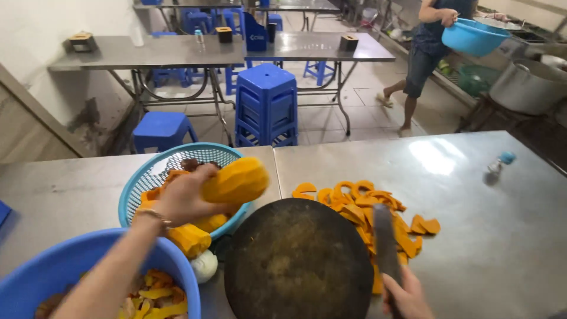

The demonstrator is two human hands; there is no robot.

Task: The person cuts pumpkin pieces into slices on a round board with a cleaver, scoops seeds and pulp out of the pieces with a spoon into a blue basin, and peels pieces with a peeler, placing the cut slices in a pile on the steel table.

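Two hands in view, both loaded. Left hand is wrapped around a peeled orange squash chunk, fingers closed over its near end; the chunk sticks out to the right of the palm, held in the air over the right rim of the blue perforated basket. More squash pieces sit in that basket, below the hand.

Right hand is at the bottom edge, fist closed on the handle of a cleaver; blade points away from the body, motion-blurred, over the right edge of the round dark chopping block. The block's top is bare.

Sliced squash crescents are piled on the steel table just behind and right of the block, touching its edge.

Near-left: blue plastic basin holding peel scraps, under the left forearm.

Background: stacked blue stools; another person carrying a blue bowl.
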